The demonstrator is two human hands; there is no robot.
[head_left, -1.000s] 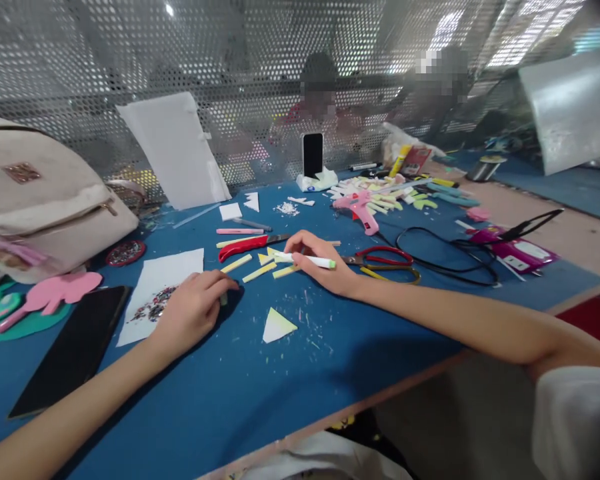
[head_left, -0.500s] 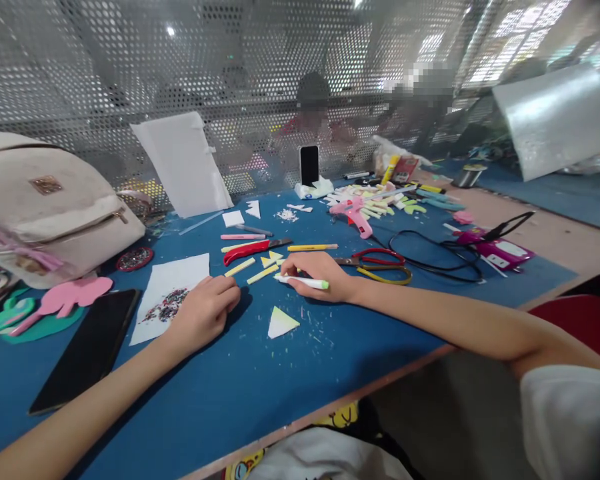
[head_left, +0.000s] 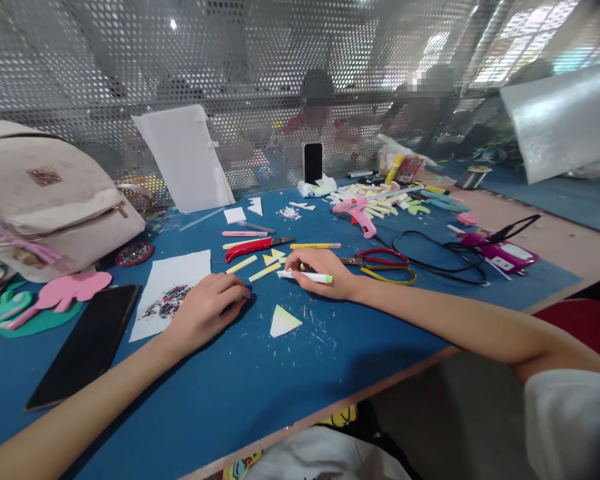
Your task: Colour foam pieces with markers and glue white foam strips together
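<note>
Right hand (head_left: 317, 272) pinching a white marker (head_left: 320, 277) between thumb and fingers, left hand (head_left: 209, 303) palm-down, fingers loosely spread on the blue table (head_left: 190, 400), pale triangle (head_left: 285, 322) between the hands, nearer the front edge

The person's bare left forearm (head_left: 105, 388) slants in from the lower left corner, ending in a left hand (head_left: 209, 303) turned palm down, fingers loosely curved. The bare right forearm (head_left: 425, 312) reaches in from the right, elbow bent. The right hand (head_left: 326, 263) is curled in a writing grip, its back facing up.
</note>
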